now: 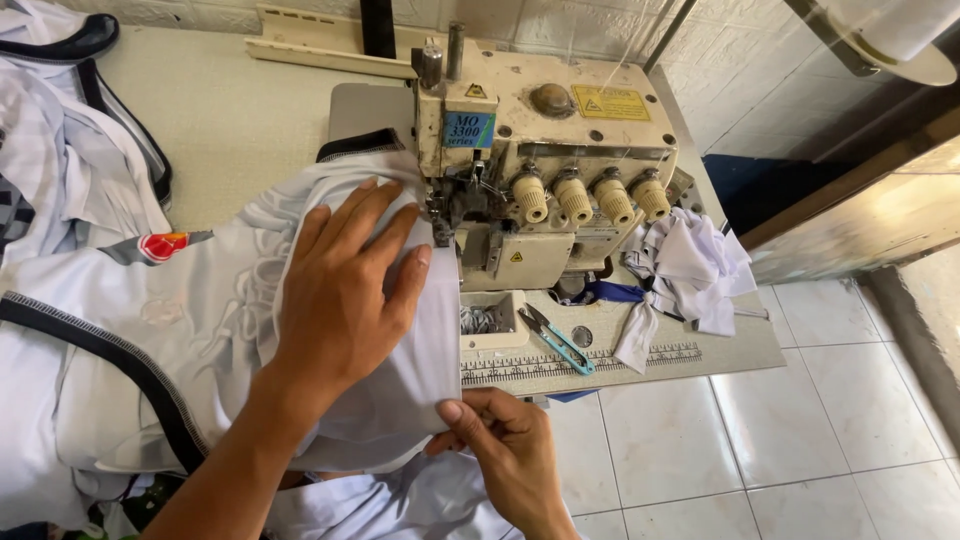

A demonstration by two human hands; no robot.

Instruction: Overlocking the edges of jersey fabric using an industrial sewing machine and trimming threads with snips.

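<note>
Garment: white jersey fabric (200,330), soft and wrinkled, trimmed with black binding, spread under the left hand and running up to the presser foot.
Left hand (345,290): fingers spread wide, pressing flat on the cloth.
Right hand (500,440): pinching the near hem at the bench (230,110) edge.
Overlock machine (545,160): cream metal, boxy, four round tension knobs, just beyond the left fingertips.
Thread snips (557,340): teal-handled, right of both hands.
Scraps (690,270): white offcuts, farther right.
Room: tiled floor (800,420) past the bench edge.

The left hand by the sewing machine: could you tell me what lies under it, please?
White fabric with black trim lies under the left hand, pressed flat beside the sewing machine. The table beneath is covered. The right hand pinches its edge.
</note>
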